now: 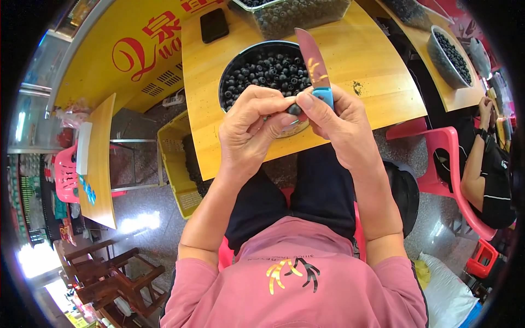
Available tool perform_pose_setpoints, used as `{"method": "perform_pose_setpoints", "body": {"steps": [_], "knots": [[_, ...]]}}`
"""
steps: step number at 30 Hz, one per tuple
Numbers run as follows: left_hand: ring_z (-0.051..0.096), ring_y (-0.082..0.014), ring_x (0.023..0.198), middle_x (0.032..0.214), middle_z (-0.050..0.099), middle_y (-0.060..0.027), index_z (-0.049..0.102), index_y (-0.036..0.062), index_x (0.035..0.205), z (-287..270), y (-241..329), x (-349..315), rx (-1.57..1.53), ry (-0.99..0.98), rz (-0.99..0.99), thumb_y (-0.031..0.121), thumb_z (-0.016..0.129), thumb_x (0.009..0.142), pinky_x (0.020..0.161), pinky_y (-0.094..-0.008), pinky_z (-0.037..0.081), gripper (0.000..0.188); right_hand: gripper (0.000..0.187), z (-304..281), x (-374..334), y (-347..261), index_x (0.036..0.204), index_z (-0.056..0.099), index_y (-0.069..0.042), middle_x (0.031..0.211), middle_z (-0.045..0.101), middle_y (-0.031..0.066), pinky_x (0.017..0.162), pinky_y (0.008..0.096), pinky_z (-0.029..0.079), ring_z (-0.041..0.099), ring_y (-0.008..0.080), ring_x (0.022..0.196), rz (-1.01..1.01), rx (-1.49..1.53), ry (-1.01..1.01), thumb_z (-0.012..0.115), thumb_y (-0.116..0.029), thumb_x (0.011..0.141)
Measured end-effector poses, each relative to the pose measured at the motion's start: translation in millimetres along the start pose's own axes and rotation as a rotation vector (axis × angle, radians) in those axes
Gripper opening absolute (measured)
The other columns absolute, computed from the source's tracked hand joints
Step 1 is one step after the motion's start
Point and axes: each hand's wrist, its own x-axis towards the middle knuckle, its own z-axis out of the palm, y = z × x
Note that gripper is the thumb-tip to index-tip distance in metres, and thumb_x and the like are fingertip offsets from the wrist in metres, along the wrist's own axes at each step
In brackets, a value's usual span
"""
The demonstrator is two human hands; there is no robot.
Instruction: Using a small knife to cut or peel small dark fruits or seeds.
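My left hand (252, 127) pinches a small, dark round fruit (294, 109) between thumb and fingers. My right hand (340, 113) is closed around the blue handle (323, 97) of a knife, its thumb close against the same fruit. The knife's broad shiny blade (312, 57) points up and away from me. Just beyond my fingers stands a dark-rimmed bowl (221, 90) filled with similar dark fruits (268, 74). Part of the bowl's near side is hidden behind my hands.
A clear plastic tub (298, 21) of dark fruits and a black phone (214, 25) lie at the table's (383, 82) far side. Dark crumbs (357, 87) dot the wood. A yellow crate (178, 175) stands below left. To the right are a pink chair (454, 164), a seated person (481, 164) and another bowl (445, 60).
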Motion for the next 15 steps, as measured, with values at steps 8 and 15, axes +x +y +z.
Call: {"method": "perform_pose_setpoints", "body": {"steps": [8,15], "knots": [[0.057,-0.0097,0.094,0.103,0.058,-0.0058,0.061,0.0004,0.103,-100,12,-51,0.296,0.35,-0.151,-0.006,0.065,0.086,0.08,-0.0201,0.046,0.019,0.018,-17,10,5,0.097,0.067,-0.001,0.078,0.061,-0.0009,0.051,0.0166,0.029,0.04,0.0003,0.057,-0.181,-0.203,0.129,0.064,-0.019,0.095],[0.055,-0.0087,0.088,0.1,0.058,-0.0026,0.061,-0.001,0.107,-150,9,-87,0.801,0.29,-0.352,0.0,0.064,0.09,0.081,-0.0231,0.046,0.017,0.022,-26,17,2,0.098,0.067,0.002,0.079,0.063,0.0011,0.061,0.0192,0.038,0.049,0.0037,0.067,-0.212,-0.276,0.201,0.065,-0.02,0.094]]}}
